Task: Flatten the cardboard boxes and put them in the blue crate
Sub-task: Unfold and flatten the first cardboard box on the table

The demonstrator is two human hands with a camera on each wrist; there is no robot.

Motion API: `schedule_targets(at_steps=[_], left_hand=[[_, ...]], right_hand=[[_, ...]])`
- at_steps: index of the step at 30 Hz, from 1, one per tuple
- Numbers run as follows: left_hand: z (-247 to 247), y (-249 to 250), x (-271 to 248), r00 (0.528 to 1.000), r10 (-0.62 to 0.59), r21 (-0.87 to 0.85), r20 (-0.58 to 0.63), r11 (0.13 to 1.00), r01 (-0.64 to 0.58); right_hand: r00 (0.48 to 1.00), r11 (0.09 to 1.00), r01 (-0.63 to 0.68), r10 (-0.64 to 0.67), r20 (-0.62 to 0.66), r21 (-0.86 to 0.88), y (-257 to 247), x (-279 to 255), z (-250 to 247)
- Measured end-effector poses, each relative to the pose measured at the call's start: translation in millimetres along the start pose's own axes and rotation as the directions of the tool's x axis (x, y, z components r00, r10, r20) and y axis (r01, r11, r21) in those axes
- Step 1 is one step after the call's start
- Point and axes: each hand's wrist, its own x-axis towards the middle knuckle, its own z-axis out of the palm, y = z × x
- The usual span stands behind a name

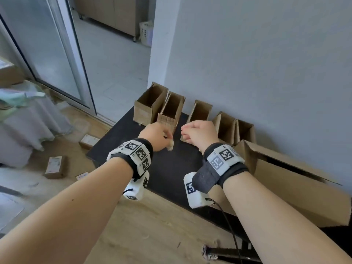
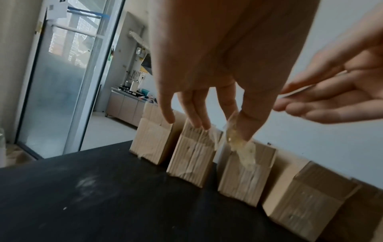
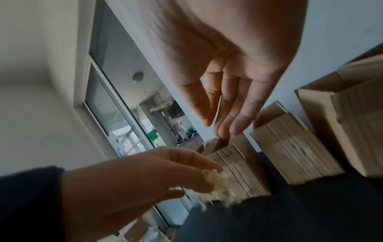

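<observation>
Several open-topped cardboard boxes stand in a row against the wall on the black table (image 1: 171, 172): the leftmost box (image 1: 145, 106), a second box (image 1: 171, 111), a third box (image 1: 202, 111), and others to the right. My left hand (image 1: 167, 139) hovers in front of the second box and pinches a crumpled wad of clear tape (image 1: 170, 146) between thumb and finger; the tape wad (image 2: 241, 145) also shows in the left wrist view. My right hand (image 1: 185, 133) hangs empty with relaxed fingers (image 3: 238, 121) before the third box. No blue crate is in view.
A large open cardboard box (image 1: 285, 180) lies at the table's right end. Small packages (image 1: 55, 166) sit on the wooden floor to the left, beside draped cloth (image 1: 28, 115). A sliding glass door (image 1: 47, 54) is at the back left. A cable (image 1: 228, 225) trails from my right wrist.
</observation>
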Motion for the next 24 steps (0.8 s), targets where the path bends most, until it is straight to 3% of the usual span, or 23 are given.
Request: schedule_targets(at_steps=[3,6,9,14,18,24], left_hand=[[6.6,-22.6,10.1,0.998,-0.044,0.073,-0.035,0.996,0.047],[16.8,-40.6,18.7,0.993,-0.093,0.159,0.069,0.984,0.081],[29.2,-56.1,25.6,0.990,-0.128,0.242,0.063,0.964,0.109],[43.4,-66.0,36.6,0.983,-0.114,0.316,0.145,0.947,0.064],[45.0,-67.3,41.9,0.963,-0.183,0.279,0.200,0.953,0.123],[39.8,-60.6,38.4,0.962,-0.207,0.317,0.176,0.938,0.144]], right_hand=[[0.997,0.996,-0.069,0.071,0.035,-0.049,21.6,11.4,17.1],[0.992,0.990,-0.121,0.124,0.036,-0.068,36.2,19.5,27.4],[0.988,0.987,-0.145,0.148,0.040,-0.076,43.8,27.1,34.5],[0.986,0.982,-0.157,0.161,0.034,-0.102,52.5,37.2,39.2],[0.986,0.982,-0.158,0.162,0.029,-0.100,56.4,42.1,37.6],[0.996,0.993,-0.088,0.091,0.026,-0.081,45.2,39.0,31.0]])
